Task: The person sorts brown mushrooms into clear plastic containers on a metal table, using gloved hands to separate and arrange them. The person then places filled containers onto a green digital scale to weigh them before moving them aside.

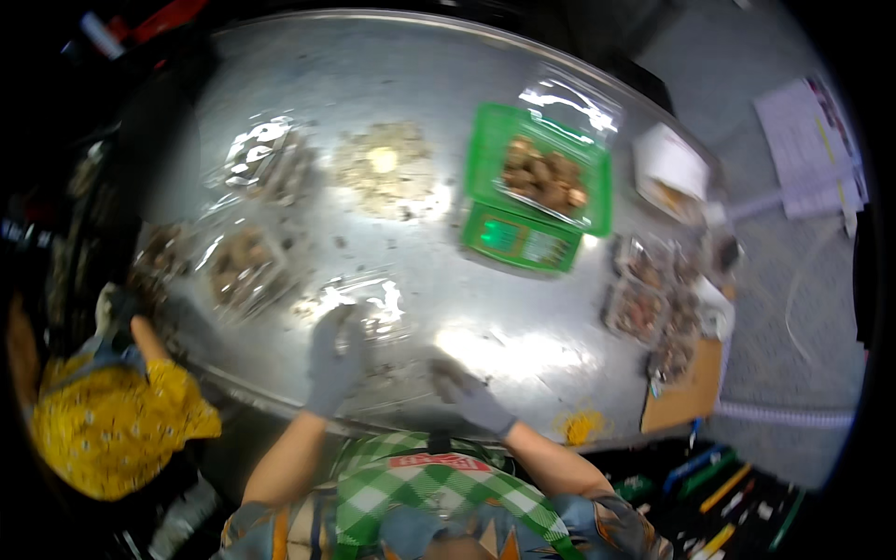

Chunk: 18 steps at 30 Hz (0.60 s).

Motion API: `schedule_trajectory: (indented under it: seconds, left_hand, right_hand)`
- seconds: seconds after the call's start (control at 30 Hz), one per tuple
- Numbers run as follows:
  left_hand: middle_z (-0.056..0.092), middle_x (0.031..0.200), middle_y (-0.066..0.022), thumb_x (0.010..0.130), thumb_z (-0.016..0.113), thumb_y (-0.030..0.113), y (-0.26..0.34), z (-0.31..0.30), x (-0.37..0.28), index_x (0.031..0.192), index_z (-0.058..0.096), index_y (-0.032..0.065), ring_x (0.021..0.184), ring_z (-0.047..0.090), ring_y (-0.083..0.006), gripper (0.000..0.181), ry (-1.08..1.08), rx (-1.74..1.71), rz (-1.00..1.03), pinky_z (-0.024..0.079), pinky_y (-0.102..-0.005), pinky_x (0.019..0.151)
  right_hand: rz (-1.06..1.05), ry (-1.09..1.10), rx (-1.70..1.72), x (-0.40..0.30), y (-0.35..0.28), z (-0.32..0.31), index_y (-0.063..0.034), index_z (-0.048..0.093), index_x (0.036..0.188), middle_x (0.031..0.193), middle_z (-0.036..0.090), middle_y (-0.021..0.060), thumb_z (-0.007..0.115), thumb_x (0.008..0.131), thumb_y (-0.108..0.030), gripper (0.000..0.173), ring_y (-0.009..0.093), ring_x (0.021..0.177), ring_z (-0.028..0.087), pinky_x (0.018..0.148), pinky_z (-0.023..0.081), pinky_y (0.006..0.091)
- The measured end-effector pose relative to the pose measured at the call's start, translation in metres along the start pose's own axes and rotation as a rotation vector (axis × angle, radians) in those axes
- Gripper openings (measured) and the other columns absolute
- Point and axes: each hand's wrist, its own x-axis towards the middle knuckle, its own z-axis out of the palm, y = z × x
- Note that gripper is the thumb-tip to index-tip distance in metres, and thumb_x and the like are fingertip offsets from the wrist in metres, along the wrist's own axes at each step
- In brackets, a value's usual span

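Note:
My left hand [334, 360], in a grey glove, rests at the near side of a shiny clear plastic wrapping or tray [378, 304]; its fingers overlap the edge, and blur hides whether they grip it. My right hand [467, 395], also gloved, hovers over the near edge of the metal table [420, 245] with blurred, extended fingers and nothing visible in it. Farther off stands a green digital scale [521, 241] with a lit display. On its green pan [483, 150] sits a clear plastic tray [581, 222] of brown, roundish produce [542, 175], slightly tilted.
Wrapped produce packs [241, 266] lie at left, beside a co-worker in yellow [119, 420]. A pale patch of scraps [385, 168] lies mid-table. Several filled clear punnets [637, 311], a white box [672, 164], a cardboard piece [682, 392] and yellow rubber bands [582, 425] are at right.

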Motion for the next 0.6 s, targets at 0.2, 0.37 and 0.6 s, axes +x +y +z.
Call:
schedule_trajectory:
  seconds: [0.2,0.37,0.6]
  left_hand:
    - [0.057,0.113,-0.0137,0.080,0.058,0.007,0.004,-0.014,0.016,0.114,0.055,-0.0012,0.108,0.052,-0.0246,0.035,-0.148,-0.035,-0.005,0.039,-0.0336,0.094]
    - [0.055,0.115,-0.0131,0.081,0.058,0.008,0.016,-0.005,0.014,0.116,0.053,-0.0013,0.109,0.052,-0.0233,0.036,-0.244,-0.093,-0.050,0.039,-0.0333,0.094]
    - [0.056,0.114,-0.0137,0.081,0.059,0.009,0.027,0.013,0.014,0.114,0.054,-0.0007,0.108,0.052,-0.0241,0.035,-0.323,-0.109,-0.011,0.039,-0.0337,0.095]
  right_hand:
    - [0.084,-0.045,0.008,0.004,-0.011,-0.001,-0.0029,0.060,0.103,0.088,0.062,0.0124,0.051,0.089,-0.026,0.028,0.021,0.081,0.060,0.073,0.046,0.0302]
    - [0.067,0.199,-0.190,0.014,-0.021,-0.039,-0.0047,0.064,0.087,0.076,0.062,0.0109,0.060,0.083,-0.032,0.028,0.024,0.071,0.061,0.065,0.047,0.0326]
    - [-0.132,0.489,-0.457,0.032,-0.018,-0.084,-0.0033,0.062,0.078,0.073,0.058,0.0128,0.057,0.084,-0.026,0.024,0.030,0.069,0.058,0.062,0.045,0.0355]
